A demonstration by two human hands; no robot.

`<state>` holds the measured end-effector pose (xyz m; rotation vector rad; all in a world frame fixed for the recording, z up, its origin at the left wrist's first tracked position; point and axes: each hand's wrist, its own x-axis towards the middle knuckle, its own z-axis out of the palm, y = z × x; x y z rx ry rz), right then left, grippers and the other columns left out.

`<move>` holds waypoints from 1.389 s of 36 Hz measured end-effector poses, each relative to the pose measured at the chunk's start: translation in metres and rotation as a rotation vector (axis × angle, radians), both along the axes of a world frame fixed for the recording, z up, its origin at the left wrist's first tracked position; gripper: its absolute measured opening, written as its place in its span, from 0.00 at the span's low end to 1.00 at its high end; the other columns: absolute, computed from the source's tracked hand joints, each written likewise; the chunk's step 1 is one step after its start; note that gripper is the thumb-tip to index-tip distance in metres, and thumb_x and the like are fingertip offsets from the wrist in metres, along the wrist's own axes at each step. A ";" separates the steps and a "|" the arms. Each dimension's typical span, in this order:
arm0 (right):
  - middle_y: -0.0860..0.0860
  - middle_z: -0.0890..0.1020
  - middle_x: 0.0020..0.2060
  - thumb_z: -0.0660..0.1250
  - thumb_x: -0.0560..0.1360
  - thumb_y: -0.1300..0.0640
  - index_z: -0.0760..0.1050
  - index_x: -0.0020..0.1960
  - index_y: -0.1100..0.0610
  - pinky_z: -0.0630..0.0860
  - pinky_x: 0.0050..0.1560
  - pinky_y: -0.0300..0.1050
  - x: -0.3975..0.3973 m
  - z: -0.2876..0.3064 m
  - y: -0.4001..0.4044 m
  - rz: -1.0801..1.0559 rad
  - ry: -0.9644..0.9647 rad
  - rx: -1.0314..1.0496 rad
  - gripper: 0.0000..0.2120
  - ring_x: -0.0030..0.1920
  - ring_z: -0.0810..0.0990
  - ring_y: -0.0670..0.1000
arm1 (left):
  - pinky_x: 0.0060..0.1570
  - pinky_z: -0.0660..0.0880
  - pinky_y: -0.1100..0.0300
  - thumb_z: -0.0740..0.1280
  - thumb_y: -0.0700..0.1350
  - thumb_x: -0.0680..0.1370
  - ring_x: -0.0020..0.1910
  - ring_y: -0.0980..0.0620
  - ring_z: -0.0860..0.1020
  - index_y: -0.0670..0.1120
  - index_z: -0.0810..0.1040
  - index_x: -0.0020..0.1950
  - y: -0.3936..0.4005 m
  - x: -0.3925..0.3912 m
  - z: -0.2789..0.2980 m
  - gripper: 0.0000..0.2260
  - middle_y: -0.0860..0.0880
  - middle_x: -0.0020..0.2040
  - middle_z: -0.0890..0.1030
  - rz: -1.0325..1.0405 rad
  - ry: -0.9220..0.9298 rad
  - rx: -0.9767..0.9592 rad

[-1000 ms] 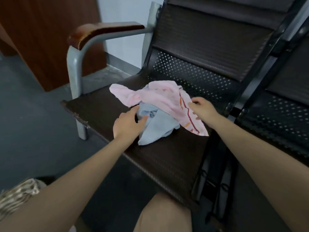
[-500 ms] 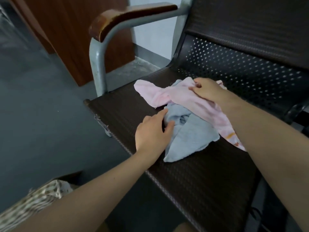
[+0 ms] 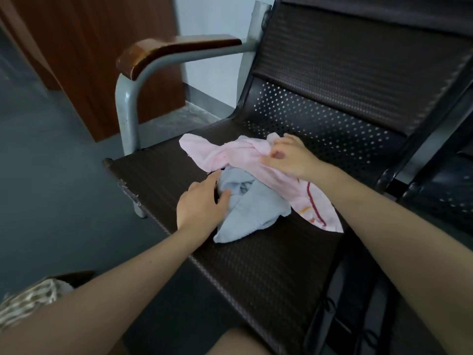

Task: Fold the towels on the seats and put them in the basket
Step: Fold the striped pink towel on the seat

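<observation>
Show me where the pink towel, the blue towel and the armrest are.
pink towel (image 3: 222,155): head view, on its crumpled middle.
blue towel (image 3: 256,211): head view, on its lower fold.
armrest (image 3: 179,49): head view, on its wooden top.

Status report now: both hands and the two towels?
Left hand grips blue towel. Right hand pinches pink towel. Pink overlaps blue, both crumpled on seat.
</observation>
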<state>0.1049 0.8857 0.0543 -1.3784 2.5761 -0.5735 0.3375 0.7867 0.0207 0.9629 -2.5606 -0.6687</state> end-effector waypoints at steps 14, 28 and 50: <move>0.42 0.73 0.34 0.64 0.78 0.43 0.67 0.41 0.39 0.68 0.42 0.37 0.034 -0.002 -0.027 0.039 0.026 -0.030 0.09 0.36 0.71 0.41 | 0.49 0.73 0.52 0.56 0.56 0.80 0.53 0.50 0.74 0.57 0.63 0.74 -0.003 -0.002 -0.009 0.21 0.53 0.53 0.79 -0.016 -0.042 -0.124; 0.48 0.82 0.54 0.70 0.75 0.55 0.78 0.61 0.54 0.76 0.58 0.41 0.030 0.079 0.042 -0.217 -0.390 -0.588 0.14 0.55 0.80 0.47 | 0.49 0.74 0.50 0.53 0.51 0.82 0.53 0.49 0.74 0.59 0.63 0.75 0.001 -0.002 -0.001 0.20 0.50 0.53 0.78 -0.050 -0.104 -0.151; 0.48 0.80 0.52 0.66 0.78 0.52 0.76 0.61 0.54 0.74 0.51 0.42 0.134 0.215 0.350 -0.687 -0.054 -0.943 0.13 0.52 0.78 0.47 | 0.47 0.75 0.59 0.56 0.46 0.84 0.48 0.55 0.78 0.51 0.65 0.73 0.266 -0.029 0.162 0.17 0.51 0.52 0.78 -0.596 0.420 0.900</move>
